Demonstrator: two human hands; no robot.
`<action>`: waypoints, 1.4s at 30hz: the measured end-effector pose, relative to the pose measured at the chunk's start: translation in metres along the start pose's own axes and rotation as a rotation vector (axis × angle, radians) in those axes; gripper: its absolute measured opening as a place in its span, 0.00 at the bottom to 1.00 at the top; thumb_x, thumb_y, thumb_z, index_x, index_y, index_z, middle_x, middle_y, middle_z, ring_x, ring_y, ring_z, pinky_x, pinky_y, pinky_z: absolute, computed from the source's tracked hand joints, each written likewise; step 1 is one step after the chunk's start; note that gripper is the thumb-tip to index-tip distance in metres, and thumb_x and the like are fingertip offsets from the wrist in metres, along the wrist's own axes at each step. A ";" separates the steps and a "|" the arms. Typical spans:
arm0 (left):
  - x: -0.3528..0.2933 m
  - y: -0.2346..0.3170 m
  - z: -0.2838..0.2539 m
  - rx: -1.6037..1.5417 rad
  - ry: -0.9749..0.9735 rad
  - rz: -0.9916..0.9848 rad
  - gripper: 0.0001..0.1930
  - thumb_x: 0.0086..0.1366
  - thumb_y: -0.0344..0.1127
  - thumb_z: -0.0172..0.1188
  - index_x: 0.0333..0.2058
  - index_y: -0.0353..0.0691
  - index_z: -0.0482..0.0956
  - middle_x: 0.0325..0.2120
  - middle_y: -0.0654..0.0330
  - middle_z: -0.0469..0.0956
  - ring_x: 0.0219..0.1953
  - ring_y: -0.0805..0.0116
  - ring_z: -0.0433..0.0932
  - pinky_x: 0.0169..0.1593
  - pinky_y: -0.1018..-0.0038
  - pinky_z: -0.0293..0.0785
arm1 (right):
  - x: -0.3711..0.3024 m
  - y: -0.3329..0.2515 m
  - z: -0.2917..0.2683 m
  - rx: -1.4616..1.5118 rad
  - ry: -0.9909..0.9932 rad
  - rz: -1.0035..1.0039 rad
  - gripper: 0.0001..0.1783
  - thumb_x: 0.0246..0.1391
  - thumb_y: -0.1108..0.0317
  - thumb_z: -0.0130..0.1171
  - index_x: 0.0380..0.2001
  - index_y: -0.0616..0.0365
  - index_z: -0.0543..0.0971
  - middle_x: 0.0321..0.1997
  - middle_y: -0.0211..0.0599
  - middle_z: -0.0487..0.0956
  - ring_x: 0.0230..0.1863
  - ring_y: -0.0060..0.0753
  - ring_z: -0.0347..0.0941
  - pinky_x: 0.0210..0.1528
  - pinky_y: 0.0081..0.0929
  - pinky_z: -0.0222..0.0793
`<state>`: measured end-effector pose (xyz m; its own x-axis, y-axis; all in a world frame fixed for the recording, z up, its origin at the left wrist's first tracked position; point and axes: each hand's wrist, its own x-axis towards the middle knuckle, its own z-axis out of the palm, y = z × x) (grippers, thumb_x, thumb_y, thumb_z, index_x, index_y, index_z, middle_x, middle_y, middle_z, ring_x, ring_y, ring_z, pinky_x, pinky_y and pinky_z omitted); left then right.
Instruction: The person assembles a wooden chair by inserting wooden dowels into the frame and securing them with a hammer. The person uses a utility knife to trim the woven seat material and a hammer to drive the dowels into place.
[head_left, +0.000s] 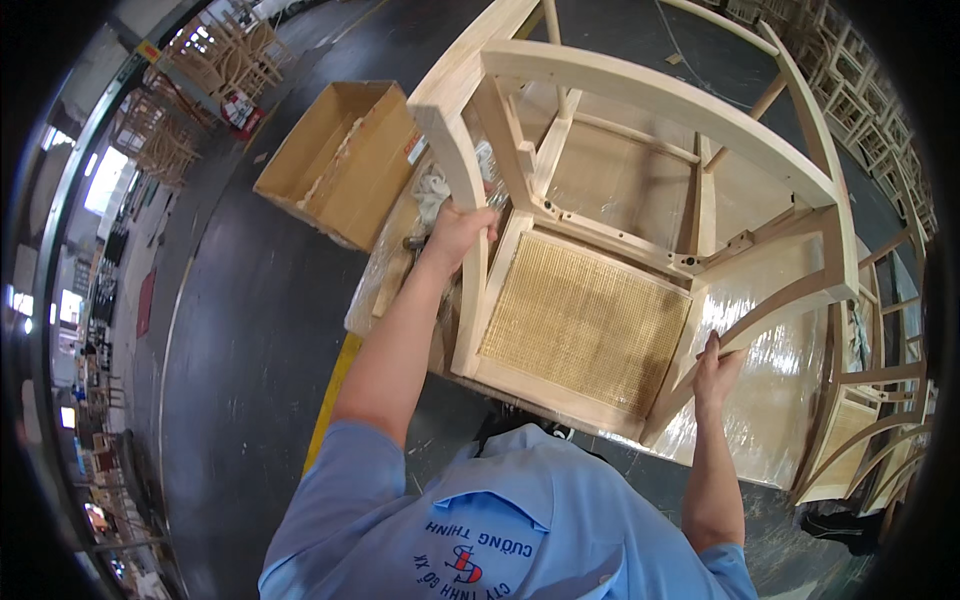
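Observation:
An unfinished pale wooden chair frame (660,85) lies tipped over on a bench, its woven cane panel (585,320) nearest my body. My left hand (463,232) is closed around the curved wooden post on the chair's left side, thumb on top. On the opposite side, my right hand (717,375) grips the matching curved post, its fingers partly hidden behind the wood. Small dark holes and fittings dot the seat rails beyond the cane panel. The bench top (770,400) under the chair is covered in shiny clear plastic film.
An open cardboard box (340,160) stands left of the bench. Beside my left forearm lie a crumpled white cloth (432,190) and a hammer (412,243), partly hidden. More wooden chairs (870,420) crowd the right side, with stacked frames (860,100) behind. A yellow line (335,400) marks the floor.

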<state>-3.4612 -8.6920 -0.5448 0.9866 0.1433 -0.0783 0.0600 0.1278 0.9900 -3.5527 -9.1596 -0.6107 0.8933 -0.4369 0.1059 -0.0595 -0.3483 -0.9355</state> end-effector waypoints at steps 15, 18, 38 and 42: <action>0.003 0.010 -0.008 0.159 0.029 -0.041 0.21 0.61 0.32 0.69 0.53 0.34 0.80 0.39 0.57 0.85 0.35 0.67 0.85 0.42 0.68 0.84 | 0.002 0.013 0.015 0.016 0.009 -0.111 0.18 0.71 0.63 0.62 0.52 0.59 0.66 0.27 0.32 0.73 0.23 0.26 0.73 0.26 0.28 0.70; 0.005 0.004 -0.008 0.273 -0.045 0.133 0.24 0.61 0.34 0.69 0.55 0.31 0.79 0.43 0.56 0.86 0.44 0.64 0.85 0.51 0.68 0.81 | -0.002 0.011 0.008 -0.108 0.054 -0.049 0.20 0.70 0.66 0.62 0.55 0.59 0.64 0.31 0.33 0.74 0.25 0.24 0.72 0.26 0.25 0.70; -0.080 -0.110 -0.286 0.619 -0.175 -0.331 0.09 0.70 0.34 0.64 0.46 0.38 0.84 0.28 0.57 0.83 0.29 0.68 0.82 0.35 0.69 0.78 | -0.272 -0.143 0.350 -0.241 -0.774 -0.158 0.13 0.62 0.67 0.67 0.47 0.60 0.80 0.41 0.54 0.83 0.40 0.60 0.83 0.40 0.47 0.79; -0.090 -0.108 -0.284 0.555 -0.227 -0.314 0.09 0.74 0.31 0.62 0.49 0.36 0.81 0.32 0.61 0.81 0.30 0.76 0.80 0.33 0.76 0.79 | -0.245 -0.126 0.435 -0.622 -0.878 -0.096 0.35 0.56 0.55 0.74 0.57 0.62 0.67 0.45 0.63 0.82 0.49 0.62 0.83 0.49 0.52 0.79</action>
<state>-3.5992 -8.4395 -0.6779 0.9134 -0.0360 -0.4055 0.3583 -0.4016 0.8428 -3.5700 -8.6479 -0.6659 0.8987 0.2761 -0.3407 0.0335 -0.8179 -0.5743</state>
